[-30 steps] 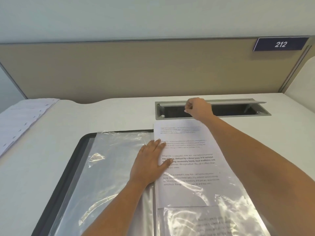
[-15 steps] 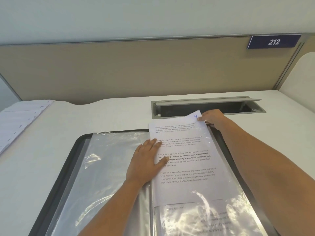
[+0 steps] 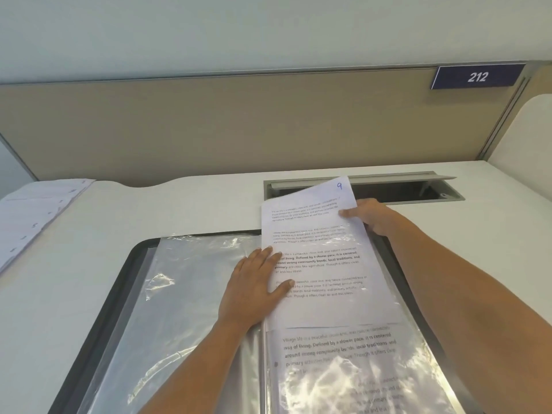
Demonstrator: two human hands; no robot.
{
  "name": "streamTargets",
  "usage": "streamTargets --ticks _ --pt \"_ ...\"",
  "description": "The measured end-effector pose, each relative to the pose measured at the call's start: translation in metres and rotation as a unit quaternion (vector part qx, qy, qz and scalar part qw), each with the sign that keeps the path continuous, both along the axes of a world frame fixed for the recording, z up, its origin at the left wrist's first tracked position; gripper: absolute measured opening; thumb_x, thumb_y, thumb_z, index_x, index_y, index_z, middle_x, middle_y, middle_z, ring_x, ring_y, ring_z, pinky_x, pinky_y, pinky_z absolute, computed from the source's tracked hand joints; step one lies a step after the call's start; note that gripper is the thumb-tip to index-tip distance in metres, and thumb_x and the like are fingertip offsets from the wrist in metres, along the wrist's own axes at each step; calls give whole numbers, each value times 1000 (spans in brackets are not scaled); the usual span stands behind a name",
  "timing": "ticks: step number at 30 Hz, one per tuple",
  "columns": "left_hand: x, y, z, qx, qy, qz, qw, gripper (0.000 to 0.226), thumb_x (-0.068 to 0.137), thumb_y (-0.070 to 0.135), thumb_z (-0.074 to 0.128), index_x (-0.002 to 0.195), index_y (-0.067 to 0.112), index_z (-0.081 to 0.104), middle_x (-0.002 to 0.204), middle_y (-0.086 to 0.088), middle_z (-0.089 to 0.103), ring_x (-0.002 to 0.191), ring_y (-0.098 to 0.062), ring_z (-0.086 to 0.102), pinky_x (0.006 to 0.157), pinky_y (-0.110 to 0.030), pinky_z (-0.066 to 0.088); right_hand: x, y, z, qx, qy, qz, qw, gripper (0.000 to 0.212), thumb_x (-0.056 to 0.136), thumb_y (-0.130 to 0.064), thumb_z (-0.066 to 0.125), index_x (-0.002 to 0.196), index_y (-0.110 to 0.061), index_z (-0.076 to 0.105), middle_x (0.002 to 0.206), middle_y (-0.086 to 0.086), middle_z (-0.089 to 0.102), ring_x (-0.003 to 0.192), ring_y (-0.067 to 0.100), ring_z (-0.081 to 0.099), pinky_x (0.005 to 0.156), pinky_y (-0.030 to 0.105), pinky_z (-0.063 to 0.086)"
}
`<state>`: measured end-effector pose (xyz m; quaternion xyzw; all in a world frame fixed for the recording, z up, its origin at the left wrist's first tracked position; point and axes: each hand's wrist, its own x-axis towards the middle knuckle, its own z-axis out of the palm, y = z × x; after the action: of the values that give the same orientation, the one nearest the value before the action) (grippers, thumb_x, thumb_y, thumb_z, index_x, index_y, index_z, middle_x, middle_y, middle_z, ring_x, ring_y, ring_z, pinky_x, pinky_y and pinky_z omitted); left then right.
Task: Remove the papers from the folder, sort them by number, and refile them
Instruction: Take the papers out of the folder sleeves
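Note:
A black folder (image 3: 119, 282) with clear plastic sleeves (image 3: 191, 294) lies open on the white desk. A printed sheet marked 9 (image 3: 325, 243) sticks halfway out of the top of the right-hand sleeve, its top end lifted and tilted. My right hand (image 3: 373, 216) pinches that sheet at its upper right edge. My left hand (image 3: 254, 288) lies flat with straight fingers on the folder's middle, fingertips over the sheet's left edge. Another printed page (image 3: 337, 351) shows inside the sleeve below.
A stack of loose numbered papers (image 3: 38, 213) lies at the desk's far left. Behind the folder is an open cable tray slot (image 3: 400, 189) in the desk. A tan partition with a sign reading 212 (image 3: 478, 76) closes off the back.
My right hand has drawn back from the cable slot and shifted to the sheet's right edge; the sheet's top has lifted and tilted, showing the 9. The left hand has stayed in place.

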<state>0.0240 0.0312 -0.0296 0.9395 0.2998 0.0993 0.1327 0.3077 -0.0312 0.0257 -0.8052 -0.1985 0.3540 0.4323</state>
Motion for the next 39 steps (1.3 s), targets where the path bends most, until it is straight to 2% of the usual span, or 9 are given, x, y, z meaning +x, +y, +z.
streamTargets --ticks 4,8,10,13,18,23,31,35,39 --pt "-1 1 -2 -1 -6 -4 1000 90 70 75 7 146 32 26 156 11 18 144 -9 11 117 -28 6 0 5 7 106 4 -42 993 38 85 -11 67 121 -1 58 117 12 63 95 29 63 82 38 50" --pt "-1 1 1 -10 -8 -5 1000 91 69 75 7 147 31 26 156 11 17 144 -9 10 117 -28 5 0 13 16 221 -21 -109 969 31 87 -9 65 116 0 61 114 17 65 93 29 64 90 44 52" --pt "-1 0 2 -9 -4 -2 1000 92 68 75 6 147 32 25 156 12 16 144 -8 10 117 -27 4 0 15 18 252 -8 -135 958 29 87 -9 64 114 0 62 112 18 65 87 29 64 87 46 53" --pt "-1 -1 2 -7 -1 0 1000 93 67 75 5 147 32 24 156 12 15 144 -8 9 115 -25 3 0 13 18 233 77 -124 962 35 86 -10 66 119 0 56 113 17 64 80 27 65 77 44 54" --pt "-1 0 -1 -7 -2 0 1000 92 68 76 6 146 32 24 156 12 15 144 -8 9 117 -27 3 -1 3 7 79 96 -39 991 45 81 -7 70 123 3 54 119 17 63 99 34 64 84 45 52" --pt "1 1 -1 -8 4 -1 1000 92 67 76 5 147 33 23 156 13 14 144 -8 8 117 -27 3 3 8 5 147 70 -119 980 42 82 -4 68 123 1 56 123 17 61 109 34 60 93 44 49" --pt "-1 1 0 4 12 -3 1000 93 67 75 2 147 32 23 156 13 15 144 -8 9 116 -27 2 8 18 18 303 59 -240 920 30 87 -7 65 117 -3 60 118 13 63 95 26 61 84 38 51" --pt "0 1 1 10 25 -4 1000 95 66 75 0 147 32 22 156 13 13 144 -8 8 117 -27 2 -1 19 20 371 94 -312 870 29 88 -5 63 117 -2 60 111 11 64 91 23 60 82 35 50" --pt "0 0 2 7 35 -4 999 97 64 77 -1 147 32 21 157 13 12 145 -8 6 116 -27 1 -14 13 21 443 150 -357 808 30 90 -4 60 120 -4 58 106 7 62 95 23 61 91 41 51"
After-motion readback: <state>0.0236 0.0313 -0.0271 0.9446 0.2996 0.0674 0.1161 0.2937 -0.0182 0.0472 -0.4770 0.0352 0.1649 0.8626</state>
